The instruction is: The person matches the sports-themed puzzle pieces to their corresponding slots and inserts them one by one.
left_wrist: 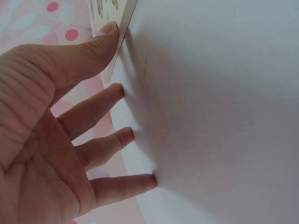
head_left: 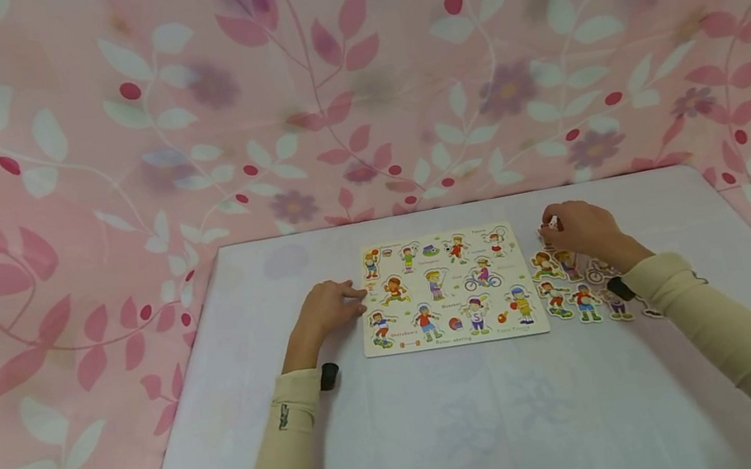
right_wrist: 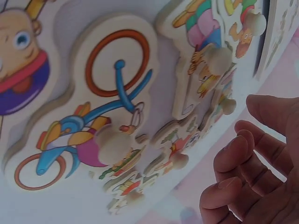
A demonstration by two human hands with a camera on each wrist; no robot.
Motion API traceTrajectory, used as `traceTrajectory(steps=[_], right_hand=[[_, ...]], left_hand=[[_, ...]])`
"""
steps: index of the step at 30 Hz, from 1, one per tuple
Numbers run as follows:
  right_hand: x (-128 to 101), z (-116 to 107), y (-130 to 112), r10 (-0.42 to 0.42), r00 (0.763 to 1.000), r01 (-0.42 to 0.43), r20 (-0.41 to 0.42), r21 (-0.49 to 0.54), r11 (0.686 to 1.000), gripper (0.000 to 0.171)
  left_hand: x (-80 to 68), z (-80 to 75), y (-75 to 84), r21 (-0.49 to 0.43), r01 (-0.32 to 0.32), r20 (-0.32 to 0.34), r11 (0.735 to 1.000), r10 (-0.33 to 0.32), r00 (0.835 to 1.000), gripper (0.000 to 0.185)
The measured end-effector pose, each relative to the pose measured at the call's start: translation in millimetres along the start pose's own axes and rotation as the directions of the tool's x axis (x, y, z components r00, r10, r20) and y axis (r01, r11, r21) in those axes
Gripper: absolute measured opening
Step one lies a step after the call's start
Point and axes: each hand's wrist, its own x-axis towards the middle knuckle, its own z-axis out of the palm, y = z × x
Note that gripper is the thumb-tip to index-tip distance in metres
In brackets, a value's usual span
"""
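A flat wooden puzzle board (head_left: pixel 456 340) printed with children doing sports lies on the white table. My left hand (head_left: pixel 331 308) is at its left edge; in the left wrist view the thumb (left_wrist: pixel 105 44) touches the board and the other fingers stand spread on the cloth. To the board's right lie several knobbed wooden puzzle pieces, among them a bicycle rider piece (right_wrist: pixel 117 70) and a skateboarder piece (head_left: pixel 555 299). My right hand (head_left: pixel 584 231) is over the far end of these pieces, its fingers (right_wrist: pixel 233 154) loosely bent, with nothing visible between thumb and fingertips.
White cloth covers the table (head_left: pixel 454 422), and a pink floral curtain (head_left: pixel 353 104) hangs behind and around it. The right forearm (head_left: pixel 725 332) passes over the near right pieces and partly hides them.
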Motion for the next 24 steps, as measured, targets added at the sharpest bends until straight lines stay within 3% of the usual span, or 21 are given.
traceTrajectory(steps=[11, 24], right_hand=[[-2.9, 2.3, 2.5, 0.018, 0.998, -0.018, 0.056, 0.002, 1.000, 0.027], [-2.2, -0.9, -0.8, -0.004, 1.000, 0.004, 0.023, 0.011, 1.000, 0.025]], left_hand=[[-0.4, 2.7, -2.0, -0.010, -0.007, -0.007, 1.000, 0.007, 1.000, 0.031], [-0.3, 1.4, -0.7, -0.033, 0.010, -0.011, 0.999, -0.010, 1.000, 0.031]])
